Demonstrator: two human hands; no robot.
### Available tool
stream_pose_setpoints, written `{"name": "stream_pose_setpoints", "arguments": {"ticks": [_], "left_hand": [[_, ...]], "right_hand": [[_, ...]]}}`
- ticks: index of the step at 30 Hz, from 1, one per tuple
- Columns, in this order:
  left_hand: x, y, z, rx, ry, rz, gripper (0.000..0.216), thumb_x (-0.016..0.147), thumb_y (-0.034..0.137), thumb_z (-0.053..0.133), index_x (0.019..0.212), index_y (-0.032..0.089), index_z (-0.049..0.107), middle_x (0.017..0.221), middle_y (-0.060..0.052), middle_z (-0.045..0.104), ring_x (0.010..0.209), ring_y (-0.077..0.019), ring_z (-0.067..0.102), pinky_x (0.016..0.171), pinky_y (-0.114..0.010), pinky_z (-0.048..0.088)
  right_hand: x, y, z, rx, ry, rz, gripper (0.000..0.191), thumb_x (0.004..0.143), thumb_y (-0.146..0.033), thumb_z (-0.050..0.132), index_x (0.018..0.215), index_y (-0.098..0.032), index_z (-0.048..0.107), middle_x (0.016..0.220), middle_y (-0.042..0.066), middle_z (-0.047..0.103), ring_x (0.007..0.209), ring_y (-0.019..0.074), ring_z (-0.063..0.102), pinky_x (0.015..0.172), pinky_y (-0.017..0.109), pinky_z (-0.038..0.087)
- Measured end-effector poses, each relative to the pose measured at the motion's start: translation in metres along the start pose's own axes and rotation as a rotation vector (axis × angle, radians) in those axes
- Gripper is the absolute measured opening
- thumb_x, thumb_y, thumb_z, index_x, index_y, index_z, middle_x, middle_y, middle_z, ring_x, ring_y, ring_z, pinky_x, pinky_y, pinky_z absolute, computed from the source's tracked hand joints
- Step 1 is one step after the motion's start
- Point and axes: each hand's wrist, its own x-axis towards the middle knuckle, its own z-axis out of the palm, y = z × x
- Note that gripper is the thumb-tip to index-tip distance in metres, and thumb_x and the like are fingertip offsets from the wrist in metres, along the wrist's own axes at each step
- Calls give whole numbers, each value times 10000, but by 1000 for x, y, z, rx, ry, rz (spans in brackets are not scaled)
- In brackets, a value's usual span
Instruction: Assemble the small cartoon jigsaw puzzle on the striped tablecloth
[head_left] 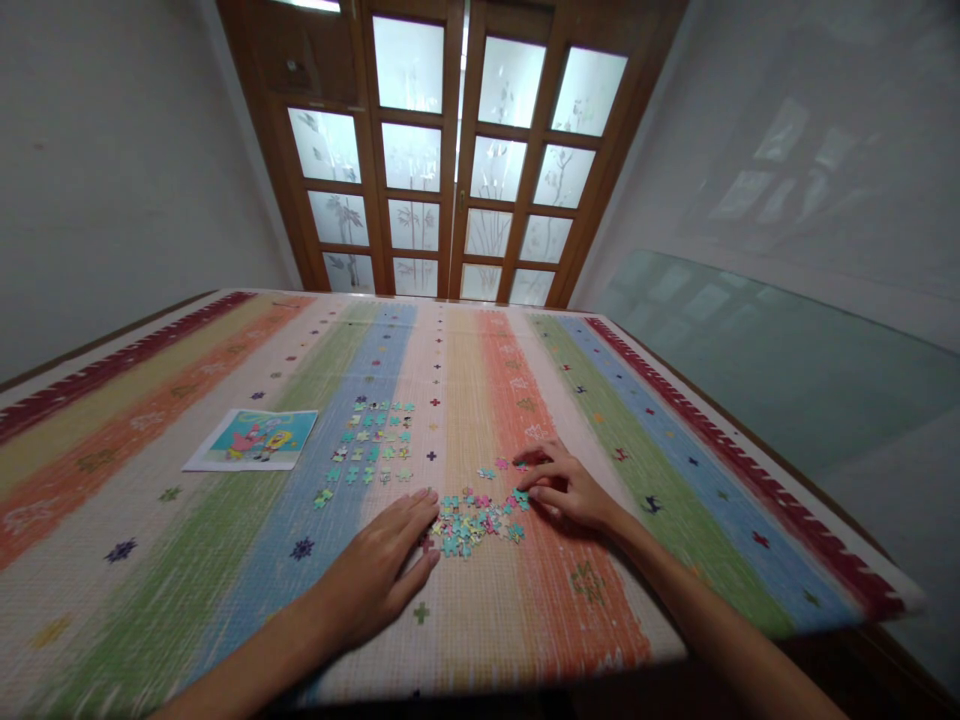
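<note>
A loose heap of jigsaw puzzle pieces (466,527), mostly turquoise, pink and yellow, lies on the striped tablecloth between my two hands. My left hand (391,553) rests flat at the heap's left edge, fingers stretched out and holding nothing. On the other side, my right hand (561,487) reaches over the heap's right edge with bent, parted fingers. Its lower fingertips touch or nearly touch a turquoise puzzle piece (519,498); no grip on it shows. A few pieces, among them a light blue puzzle piece (487,473), lie just above the heap.
Left of the heap, several puzzle pieces (373,449) lie spread in rough rows. Farther left is a printed cartoon picture (255,441) with a pink and a yellow figure. The tablecloth (465,370) reaches back toward wooden doors (452,150) with frosted panes.
</note>
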Motion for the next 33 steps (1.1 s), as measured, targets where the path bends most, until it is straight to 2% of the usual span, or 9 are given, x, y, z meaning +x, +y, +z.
{"name": "stream_pose_setpoints", "arguments": {"ticks": [4, 9, 14, 22, 27, 30, 33], "left_hand": [[7, 2, -2, 25, -5, 14, 448, 1005, 248, 521, 1449, 229, 462, 1440, -124, 595, 1343, -292, 560, 1117, -521, 512], [26, 8, 0, 7, -25, 58, 411, 989, 253, 549, 1398, 218, 525, 1407, -113, 614, 1326, -291, 558, 1125, -530, 492], [41, 12, 3, 15, -43, 116, 418, 992, 268, 540, 1400, 179, 524, 1439, -139, 591, 1363, -299, 526, 1137, -526, 475], [45, 8, 0, 7, -45, 120, 388, 1006, 284, 537, 1384, 199, 540, 1426, -120, 603, 1364, -288, 524, 1138, -528, 473], [49, 1, 3, -12, -48, 92, 337, 1026, 292, 515, 1347, 207, 571, 1409, -111, 618, 1363, -279, 526, 1152, -539, 462], [49, -1, 3, -28, -70, 105, 352, 1028, 292, 512, 1368, 212, 556, 1419, -106, 613, 1385, -277, 508, 1155, -537, 461], [47, -1, 3, -39, -102, 133, 421, 1008, 314, 550, 1413, 201, 517, 1473, -118, 571, 1416, -282, 479, 1167, -526, 450]], "right_hand": [[0, -6, 1, -47, 7, -13, 135, 852, -222, 675, 887, -266, 798, 1161, 87, 683, 1097, 270, 606, 982, 525, 477], [-1, -34, 7, -77, -23, -37, 62, 855, -285, 739, 882, -254, 786, 1081, 86, 656, 1057, 261, 586, 961, 492, 479], [-4, -55, 15, -150, -66, -107, 143, 837, -369, 785, 839, -228, 760, 1036, 80, 642, 1011, 259, 552, 909, 463, 469], [-8, -60, 22, -251, -43, -148, 146, 920, -335, 671, 838, -224, 718, 995, 74, 656, 966, 254, 537, 869, 428, 460], [-7, -58, 25, -217, 2, -143, 250, 989, -235, 510, 810, -220, 683, 961, 72, 662, 922, 236, 548, 866, 431, 456], [-8, -58, 28, -173, -5, -98, 258, 973, -221, 530, 737, -211, 635, 949, 70, 655, 912, 227, 564, 850, 420, 466], [-10, -60, 31, -180, 20, -62, 174, 949, -245, 584, 790, -210, 644, 967, 81, 644, 930, 238, 574, 840, 417, 487]]}}
